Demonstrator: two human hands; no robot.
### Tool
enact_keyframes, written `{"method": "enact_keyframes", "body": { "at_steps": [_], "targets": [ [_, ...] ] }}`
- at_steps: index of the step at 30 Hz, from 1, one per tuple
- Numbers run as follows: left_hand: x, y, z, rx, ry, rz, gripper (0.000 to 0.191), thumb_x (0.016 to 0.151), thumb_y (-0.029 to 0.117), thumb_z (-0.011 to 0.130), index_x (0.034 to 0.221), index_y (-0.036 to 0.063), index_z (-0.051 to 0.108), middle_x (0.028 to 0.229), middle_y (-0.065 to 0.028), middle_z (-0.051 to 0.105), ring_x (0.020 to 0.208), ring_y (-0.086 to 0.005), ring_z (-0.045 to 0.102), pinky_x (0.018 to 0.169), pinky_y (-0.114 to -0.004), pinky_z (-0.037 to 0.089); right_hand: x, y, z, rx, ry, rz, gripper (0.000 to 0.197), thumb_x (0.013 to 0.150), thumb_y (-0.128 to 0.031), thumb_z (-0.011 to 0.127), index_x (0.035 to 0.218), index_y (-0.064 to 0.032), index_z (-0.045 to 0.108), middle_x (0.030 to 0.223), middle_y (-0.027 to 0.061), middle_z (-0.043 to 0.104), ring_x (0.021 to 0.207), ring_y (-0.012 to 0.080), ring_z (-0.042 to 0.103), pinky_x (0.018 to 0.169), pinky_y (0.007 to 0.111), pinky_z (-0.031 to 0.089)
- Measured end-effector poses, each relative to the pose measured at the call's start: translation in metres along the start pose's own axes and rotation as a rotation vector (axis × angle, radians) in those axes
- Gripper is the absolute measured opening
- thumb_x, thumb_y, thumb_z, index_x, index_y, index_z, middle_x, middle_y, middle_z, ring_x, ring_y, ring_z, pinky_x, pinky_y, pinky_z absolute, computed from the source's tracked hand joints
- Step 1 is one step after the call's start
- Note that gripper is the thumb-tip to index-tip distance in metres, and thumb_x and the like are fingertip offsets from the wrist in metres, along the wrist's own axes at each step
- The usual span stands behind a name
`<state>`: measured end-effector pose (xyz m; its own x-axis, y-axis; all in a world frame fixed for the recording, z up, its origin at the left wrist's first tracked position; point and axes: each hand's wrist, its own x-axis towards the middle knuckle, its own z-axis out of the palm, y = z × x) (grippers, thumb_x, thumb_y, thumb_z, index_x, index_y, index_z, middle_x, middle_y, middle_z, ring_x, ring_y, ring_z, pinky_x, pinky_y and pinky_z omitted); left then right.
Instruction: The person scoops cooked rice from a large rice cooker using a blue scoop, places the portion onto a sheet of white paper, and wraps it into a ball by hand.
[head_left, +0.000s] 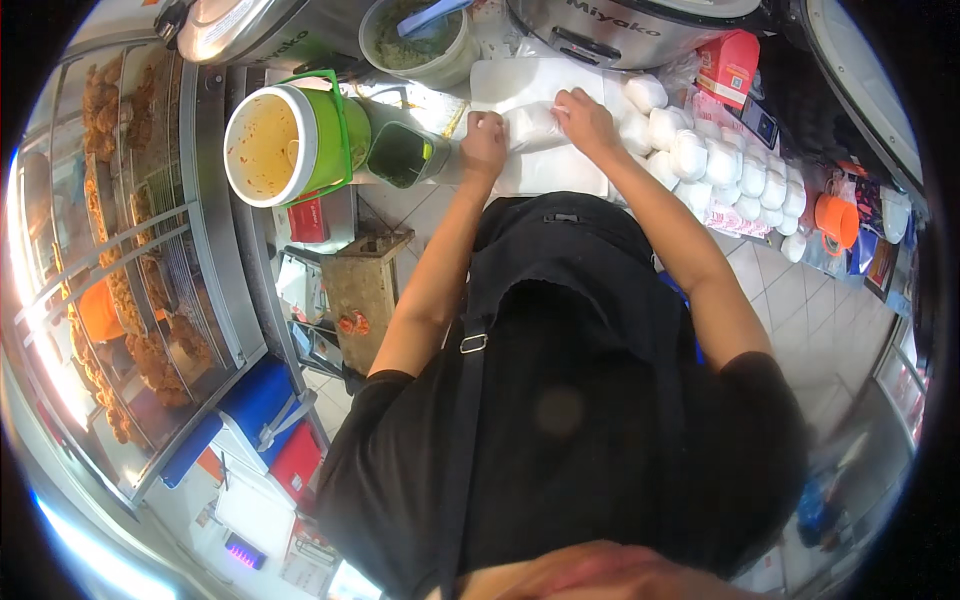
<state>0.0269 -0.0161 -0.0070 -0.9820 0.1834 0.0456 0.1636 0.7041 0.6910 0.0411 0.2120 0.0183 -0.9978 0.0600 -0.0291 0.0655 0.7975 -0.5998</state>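
Observation:
Both my hands are on a white paper-wrapped bundle (534, 127) that lies on white paper sheets (551, 174) at the counter. My left hand (484, 142) grips its left end with curled fingers. At the upper right of the bundle, my right hand (585, 122) pinches the paper between thumb and fingers. What the paper holds inside is hidden. Just right of my right hand, several wrapped white bundles (688, 154) are stacked in rows along the counter.
Left of the sheets stand a dark-filled container (397, 159) and an open green cooler jug (319, 142). Behind are a plastic tub (420, 45) and a steel rice cooker (615, 34). A glass case of fried food (142, 247) is far left; an orange cup (836, 221) is right.

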Motion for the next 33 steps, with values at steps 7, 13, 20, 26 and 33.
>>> {"method": "enact_keyframes", "body": {
  "at_steps": [7, 13, 20, 26, 33],
  "targets": [
    [-0.022, 0.027, -0.032, 0.159, 0.04, 0.432, 0.02, 0.08, 0.013, 0.076, 0.099, 0.0076, 0.074, 0.133, -0.0132, 0.059, 0.116, -0.0373, 0.057, 0.094, -0.051, 0.046, -0.033, 0.001, -0.006, -0.421, 0.11, -0.367, 0.03, 0.085, -0.015, 0.065, 0.113, -0.0145, 0.074, 0.124, 0.0079, 0.056, 0.114, 0.0296, 0.055, 0.089, 0.042, 0.051],
    [-0.023, 0.002, -0.026, 0.331, -0.011, 0.503, 0.026, 0.076, 0.017, 0.079, 0.101, 0.0137, 0.077, 0.122, -0.0061, 0.061, 0.117, -0.0313, 0.053, 0.096, -0.047, 0.039, -0.032, 0.013, -0.008, -0.3, -0.04, -0.344, 0.02, 0.089, -0.013, 0.064, 0.104, -0.0101, 0.077, 0.116, 0.0078, 0.064, 0.108, 0.029, 0.06, 0.093, 0.042, 0.05],
    [-0.008, -0.001, -0.012, 0.252, -0.18, 0.253, 0.012, 0.086, 0.019, 0.073, 0.097, 0.0143, 0.077, 0.112, -0.0066, 0.063, 0.106, -0.0335, 0.056, 0.089, -0.049, 0.039, 0.005, 0.037, -0.013, -0.1, -0.36, -0.264, 0.02, 0.095, -0.018, 0.062, 0.11, -0.0099, 0.073, 0.103, 0.0071, 0.071, 0.105, 0.0334, 0.062, 0.091, 0.045, 0.051],
    [-0.01, -0.001, 0.005, 0.109, -0.127, -0.128, 0.017, 0.092, 0.025, 0.07, 0.102, 0.0126, 0.077, 0.109, -0.0115, 0.066, 0.108, -0.0359, 0.058, 0.088, -0.052, 0.04, -0.001, -0.001, -0.014, 0.008, -0.237, 0.076, 0.019, 0.095, -0.019, 0.064, 0.11, -0.0143, 0.073, 0.107, 0.0087, 0.07, 0.107, 0.0331, 0.061, 0.093, 0.047, 0.05],
    [0.003, 0.013, 0.001, 0.236, 0.115, 0.162, 0.021, 0.092, 0.027, 0.071, 0.105, 0.0112, 0.074, 0.094, -0.0113, 0.071, 0.095, -0.0316, 0.061, 0.09, -0.047, 0.039, -0.003, 0.016, 0.014, -0.06, 0.043, -0.125, 0.016, 0.091, -0.015, 0.066, 0.106, -0.0149, 0.071, 0.109, 0.0103, 0.071, 0.107, 0.035, 0.064, 0.09, 0.047, 0.05]
  ]
}}
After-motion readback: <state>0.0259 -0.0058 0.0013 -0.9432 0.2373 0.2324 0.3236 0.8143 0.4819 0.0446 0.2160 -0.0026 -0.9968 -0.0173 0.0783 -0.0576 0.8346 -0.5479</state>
